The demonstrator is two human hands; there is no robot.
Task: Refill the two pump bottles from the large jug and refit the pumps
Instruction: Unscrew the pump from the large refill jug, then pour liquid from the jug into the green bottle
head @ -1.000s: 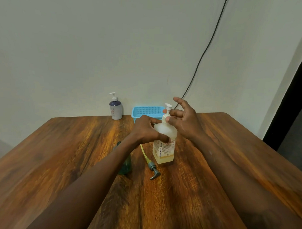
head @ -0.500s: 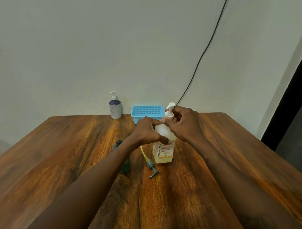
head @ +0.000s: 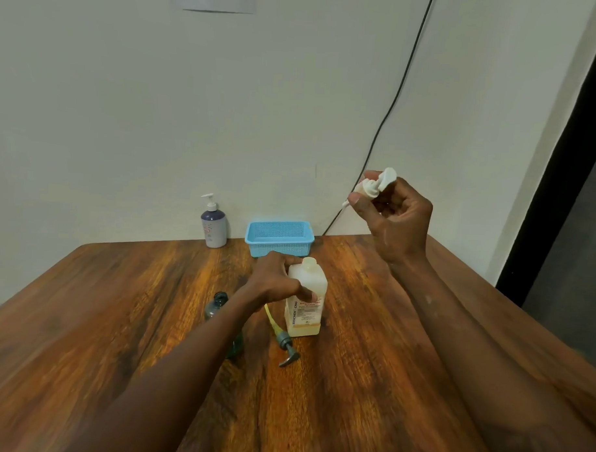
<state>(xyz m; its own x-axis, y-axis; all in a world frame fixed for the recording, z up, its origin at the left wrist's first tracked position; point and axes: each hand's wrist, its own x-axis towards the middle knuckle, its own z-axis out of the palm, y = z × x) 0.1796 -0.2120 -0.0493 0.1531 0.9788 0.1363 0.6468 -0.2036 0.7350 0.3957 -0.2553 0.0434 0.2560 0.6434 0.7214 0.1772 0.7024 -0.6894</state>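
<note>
Over the tabletop point(head: 118, 304), left hand point(head: 274, 279) grips the uncapped bottle point(head: 305, 304); right hand point(head: 394, 222) pinches its pump point(head: 375, 186) aloft (drips likely).

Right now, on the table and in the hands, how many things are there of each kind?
Bottles: 3 (white bottle, dark green bottle, purple pump bottle)
Loose pumps: 2 (white pump, grey pump)
Baskets: 1 (blue basket)
Total: 6
</note>
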